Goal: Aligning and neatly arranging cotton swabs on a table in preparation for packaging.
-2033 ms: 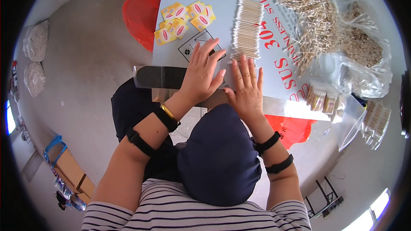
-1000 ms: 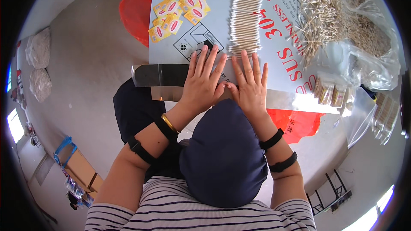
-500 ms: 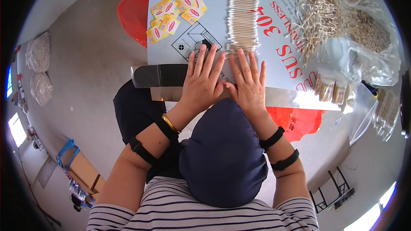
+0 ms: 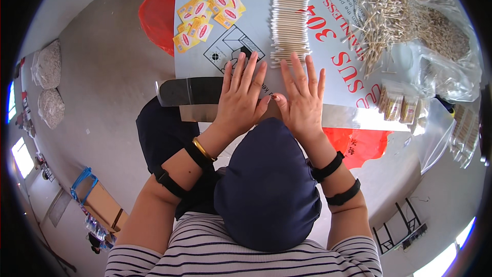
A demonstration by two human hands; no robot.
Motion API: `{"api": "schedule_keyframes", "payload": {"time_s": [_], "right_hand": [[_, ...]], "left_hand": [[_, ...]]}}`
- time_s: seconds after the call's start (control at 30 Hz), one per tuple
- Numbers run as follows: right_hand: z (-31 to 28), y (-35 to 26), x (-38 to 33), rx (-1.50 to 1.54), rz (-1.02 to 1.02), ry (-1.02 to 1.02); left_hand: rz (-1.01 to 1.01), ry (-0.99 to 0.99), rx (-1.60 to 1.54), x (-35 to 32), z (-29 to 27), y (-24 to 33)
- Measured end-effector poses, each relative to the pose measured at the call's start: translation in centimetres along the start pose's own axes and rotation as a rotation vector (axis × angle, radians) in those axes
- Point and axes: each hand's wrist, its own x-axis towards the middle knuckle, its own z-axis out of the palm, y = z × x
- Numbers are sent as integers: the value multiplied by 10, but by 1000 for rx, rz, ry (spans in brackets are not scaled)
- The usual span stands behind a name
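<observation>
1. Left hand (image 4: 240, 103) and right hand (image 4: 302, 101) lie flat, fingers spread, holding nothing, on the grey metal sheet (image 4: 256, 25).
2. Aligned cotton swabs (image 4: 289, 20) lie just beyond the right fingertips.
3. Yellow packets (image 4: 207, 18) lie left of them; grey concrete floor (image 4: 102, 82) below.

The hands (image 4: 271, 97) cover the near ends of the cotton swabs (image 4: 289, 20).

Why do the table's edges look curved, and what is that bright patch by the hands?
Head view: the fisheye lens bends the sheet-covered table toward a dark round rim; glare whitens its shiny metal edge, right of the right hand; the centre, with the left hand and the row of cotton swabs, is sharp.
</observation>
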Motion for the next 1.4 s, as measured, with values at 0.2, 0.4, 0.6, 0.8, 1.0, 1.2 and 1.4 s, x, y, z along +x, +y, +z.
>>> {"api": "schedule_keyframes", "payload": {"time_s": [0.2,0.4,0.6,0.8,1.0,1.2,1.4], "right_hand": [[-1,2,1,7,7,15],[-4,6,0,29,20,16],[-5,5,-3,51,20,1],[-4,6,-3,62,14,16],[-8,4,4,66,16,39],[-4,7,4,83,9,71],[-5,5,5,84,18,74]], "left_hand": [[-18,25,-31,3,5,5],[-11,7,-3,5,3,6],[-46,33,-73,8,0,7],[-127,213,-232,29,-3,2],[-75,295,-184,52,-6,-5],[-61,260,-178,62,-12,-7],[-36,173,-175,71,-16,-13]]}}
